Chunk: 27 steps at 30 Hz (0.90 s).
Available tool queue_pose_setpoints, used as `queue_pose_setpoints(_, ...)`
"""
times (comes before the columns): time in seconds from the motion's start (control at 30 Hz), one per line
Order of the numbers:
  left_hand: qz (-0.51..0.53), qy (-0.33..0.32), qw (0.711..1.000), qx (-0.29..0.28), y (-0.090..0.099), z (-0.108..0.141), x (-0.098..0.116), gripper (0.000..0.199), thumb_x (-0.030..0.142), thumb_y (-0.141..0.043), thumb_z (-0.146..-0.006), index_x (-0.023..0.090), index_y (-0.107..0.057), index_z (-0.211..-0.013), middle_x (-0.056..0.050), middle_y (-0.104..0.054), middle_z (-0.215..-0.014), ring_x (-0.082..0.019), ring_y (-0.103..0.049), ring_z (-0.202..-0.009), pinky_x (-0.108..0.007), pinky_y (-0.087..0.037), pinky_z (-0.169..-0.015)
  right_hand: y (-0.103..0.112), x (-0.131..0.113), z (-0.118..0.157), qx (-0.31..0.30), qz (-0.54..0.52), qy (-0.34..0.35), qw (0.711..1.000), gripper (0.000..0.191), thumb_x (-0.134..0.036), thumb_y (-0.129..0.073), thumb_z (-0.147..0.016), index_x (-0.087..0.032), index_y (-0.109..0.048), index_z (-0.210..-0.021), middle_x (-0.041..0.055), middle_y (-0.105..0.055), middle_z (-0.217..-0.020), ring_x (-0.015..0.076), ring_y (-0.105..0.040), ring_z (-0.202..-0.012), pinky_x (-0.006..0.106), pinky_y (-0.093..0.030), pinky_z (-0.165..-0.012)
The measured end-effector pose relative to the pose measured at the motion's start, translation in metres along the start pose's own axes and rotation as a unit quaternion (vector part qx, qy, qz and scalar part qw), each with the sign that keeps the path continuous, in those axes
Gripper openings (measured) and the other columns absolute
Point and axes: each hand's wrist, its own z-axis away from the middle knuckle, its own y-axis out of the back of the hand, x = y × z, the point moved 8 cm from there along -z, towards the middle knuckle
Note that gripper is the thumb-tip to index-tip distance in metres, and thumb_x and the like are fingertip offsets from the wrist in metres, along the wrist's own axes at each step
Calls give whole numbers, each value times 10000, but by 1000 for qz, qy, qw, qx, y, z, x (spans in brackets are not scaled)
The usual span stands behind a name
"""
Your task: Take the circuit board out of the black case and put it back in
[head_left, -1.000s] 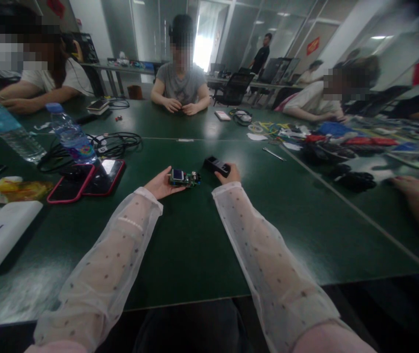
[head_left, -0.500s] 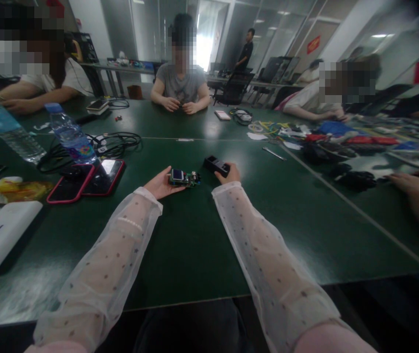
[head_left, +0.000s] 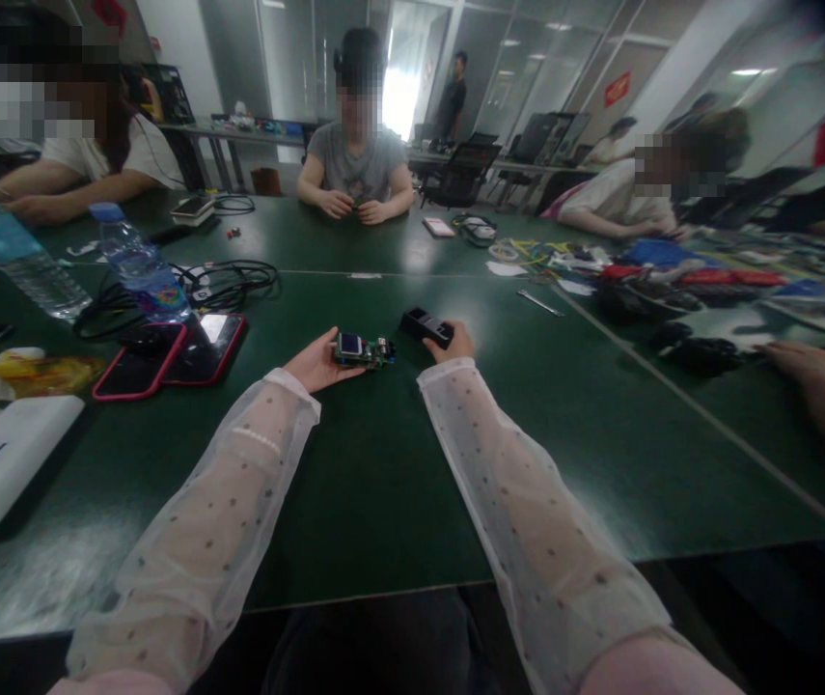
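A small green circuit board (head_left: 375, 355) with a little screen rests in my left hand (head_left: 317, 363), whose fingers and thumb hold its left end. To the right of it, my right hand (head_left: 456, 344) grips a black rectangular case (head_left: 423, 325) by its right end. The board and the case are apart, with a narrow gap of green table (head_left: 369, 463) between them. Sheer white sleeves with dark dots cover both my forearms.
Two phones with pink-red edges (head_left: 216, 349), water bottles (head_left: 138, 265), black cables (head_left: 238, 280) and a white device (head_left: 13, 463) lie on the left. A thin metal tool (head_left: 540, 302) and piled cables (head_left: 701, 275) are on the right. Other people sit around the table.
My hands, the board and the case look unmoved. In the background, a standing person has moved to the left.
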Motion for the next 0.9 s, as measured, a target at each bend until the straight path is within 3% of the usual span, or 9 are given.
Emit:
queue_pose_setpoints(0.27,6,-5,1000,-1,2,-2,0,576,463,-398,-964,93,-356,-1405,-208,-547,-1278,-300,-580,-1165,-417,-502,-961,9,-37,9,-21,-168,22,985,646,-461,-727,-674,-170,-501,-1205,132,-620,-1155,299,-604,-1077,482,-477,-966)
queue_pose_setpoints(0.5,-1,-14,1000,11,1,1,0,555,448,-415,-959,78,-401,-1372,-210,-570,-1247,-299,-595,-1135,-417,-510,-949,-10,-81,14,-118,-302,70,943,776,-617,-763,-593,-214,-514,-1208,118,-619,-1195,296,-598,-1128,463,-453,-1020)
queue_pose_setpoints(0.7,-11,-24,1000,-10,1,-1,2,525,417,-400,-969,92,-405,-1381,-182,-644,-1131,-271,-630,-1067,-404,-510,-928,-23,-112,35,-194,-313,105,924,757,-596,-781,-591,-240,-531,-1210,99,-615,-1199,282,-598,-1130,430,-472,-992)
queue_pose_setpoints(0.9,-21,-33,999,-35,-1,1,3,507,407,-361,-981,149,-372,-1418,-142,-665,-1094,-266,-648,-1031,-427,-501,-933,-22,-127,45,-224,-289,137,921,684,-519,-789,-627,-242,-542,-1201,101,-617,-1175,278,-599,-1119,458,-481,-965)
